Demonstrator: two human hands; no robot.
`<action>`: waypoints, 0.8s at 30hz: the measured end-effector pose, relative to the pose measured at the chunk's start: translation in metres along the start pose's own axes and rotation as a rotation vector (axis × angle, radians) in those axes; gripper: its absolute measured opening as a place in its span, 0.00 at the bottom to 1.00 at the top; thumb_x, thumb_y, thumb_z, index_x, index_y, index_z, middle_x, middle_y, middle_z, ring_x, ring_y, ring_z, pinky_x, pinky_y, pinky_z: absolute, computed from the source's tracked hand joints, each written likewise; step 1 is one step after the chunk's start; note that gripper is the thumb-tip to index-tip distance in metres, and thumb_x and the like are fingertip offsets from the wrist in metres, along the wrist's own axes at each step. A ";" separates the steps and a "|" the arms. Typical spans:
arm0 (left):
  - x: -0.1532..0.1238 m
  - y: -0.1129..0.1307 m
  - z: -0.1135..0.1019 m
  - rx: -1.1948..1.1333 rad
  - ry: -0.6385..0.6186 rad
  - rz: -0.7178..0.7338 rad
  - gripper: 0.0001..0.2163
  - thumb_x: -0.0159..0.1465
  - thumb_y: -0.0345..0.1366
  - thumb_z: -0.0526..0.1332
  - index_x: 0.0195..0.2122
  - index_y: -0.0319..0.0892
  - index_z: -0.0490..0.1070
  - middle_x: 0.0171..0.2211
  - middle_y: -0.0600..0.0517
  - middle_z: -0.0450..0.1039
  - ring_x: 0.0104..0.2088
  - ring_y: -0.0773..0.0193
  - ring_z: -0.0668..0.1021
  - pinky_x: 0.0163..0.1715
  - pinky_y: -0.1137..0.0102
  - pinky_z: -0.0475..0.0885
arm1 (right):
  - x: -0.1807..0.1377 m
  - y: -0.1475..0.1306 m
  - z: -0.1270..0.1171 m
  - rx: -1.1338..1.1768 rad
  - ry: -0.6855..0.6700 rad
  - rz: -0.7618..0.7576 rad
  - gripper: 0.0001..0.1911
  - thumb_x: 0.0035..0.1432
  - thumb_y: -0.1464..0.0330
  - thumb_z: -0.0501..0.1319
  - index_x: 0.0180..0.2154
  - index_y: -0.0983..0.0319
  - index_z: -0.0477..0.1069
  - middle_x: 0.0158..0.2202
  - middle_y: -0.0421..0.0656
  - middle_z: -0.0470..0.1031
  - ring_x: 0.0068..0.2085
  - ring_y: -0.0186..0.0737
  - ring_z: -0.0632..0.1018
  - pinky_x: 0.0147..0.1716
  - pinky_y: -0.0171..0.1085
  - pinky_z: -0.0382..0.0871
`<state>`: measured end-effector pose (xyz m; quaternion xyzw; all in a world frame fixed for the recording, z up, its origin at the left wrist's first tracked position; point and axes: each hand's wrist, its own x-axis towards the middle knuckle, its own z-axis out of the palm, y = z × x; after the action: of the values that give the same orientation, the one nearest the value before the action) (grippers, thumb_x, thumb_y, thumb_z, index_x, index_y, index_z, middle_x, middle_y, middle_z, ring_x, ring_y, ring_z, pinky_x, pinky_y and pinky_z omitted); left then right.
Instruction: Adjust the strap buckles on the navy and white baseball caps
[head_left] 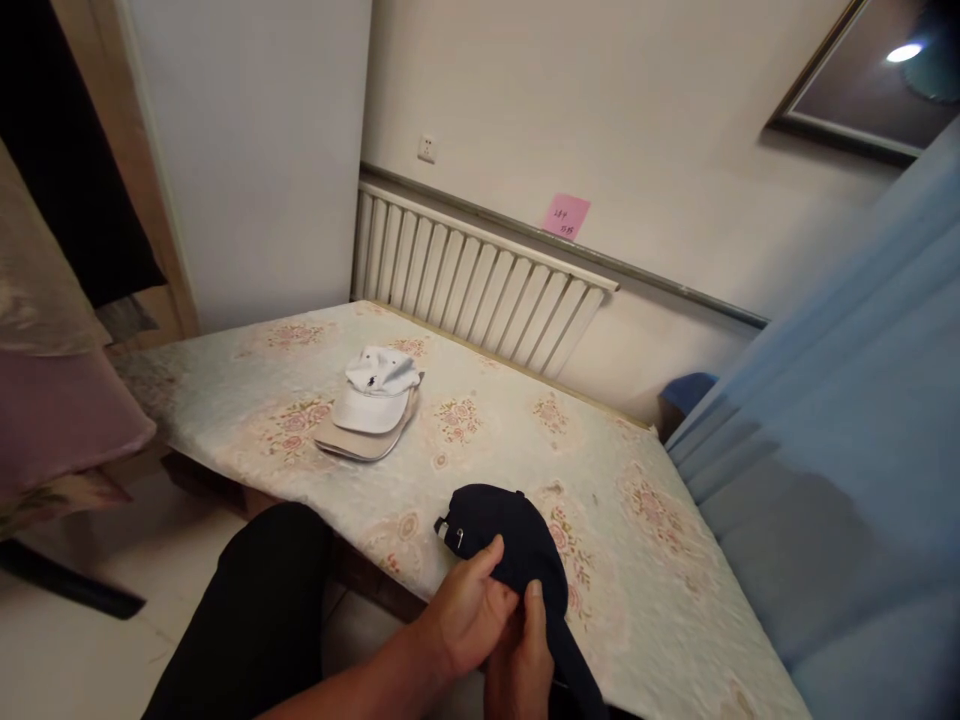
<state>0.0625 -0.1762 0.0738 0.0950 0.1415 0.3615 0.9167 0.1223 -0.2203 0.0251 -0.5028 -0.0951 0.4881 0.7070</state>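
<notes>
A dark navy cap lies at the near edge of a floral mattress, its brim hanging toward me. My left hand curls over the cap's near side, thumb on the crown. My right hand sits just below it, thumb up against the fabric, fingers closed on the brim. Farther back on the mattress rest a white cap stacked on a beige cap.
A white radiator runs along the far wall under a pink sticky note and a wall socket. Blue fabric fills the right side. My knee in black trousers is at the bottom left; pillows lie left.
</notes>
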 end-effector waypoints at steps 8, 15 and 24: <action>-0.002 -0.002 -0.005 0.041 -0.042 -0.105 0.19 0.63 0.47 0.55 0.30 0.36 0.75 0.22 0.45 0.75 0.28 0.58 0.78 0.39 0.65 0.70 | 0.007 0.002 -0.007 -0.044 0.046 0.037 0.28 0.49 0.50 0.61 0.41 0.67 0.74 0.31 0.45 0.80 0.37 0.47 0.79 0.36 0.41 0.72; 0.003 0.003 -0.004 -0.136 -0.033 0.077 0.11 0.64 0.35 0.57 0.44 0.37 0.73 0.44 0.44 0.76 0.50 0.57 0.75 0.53 0.65 0.65 | 0.010 0.000 -0.024 -0.179 0.121 -0.221 0.32 0.35 0.64 0.73 0.46 0.62 0.72 0.29 0.38 0.79 0.36 0.43 0.78 0.37 0.35 0.69; 0.004 0.008 -0.006 -0.126 0.017 0.128 0.13 0.64 0.36 0.58 0.45 0.32 0.71 0.43 0.42 0.76 0.50 0.57 0.74 0.54 0.65 0.66 | 0.009 -0.005 -0.006 -0.148 0.083 -0.176 0.28 0.50 0.50 0.59 0.41 0.68 0.74 0.36 0.48 0.80 0.41 0.47 0.78 0.42 0.41 0.70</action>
<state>0.0583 -0.1675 0.0696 0.0429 0.1200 0.4283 0.8946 0.1333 -0.2171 0.0234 -0.5629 -0.1452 0.3948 0.7114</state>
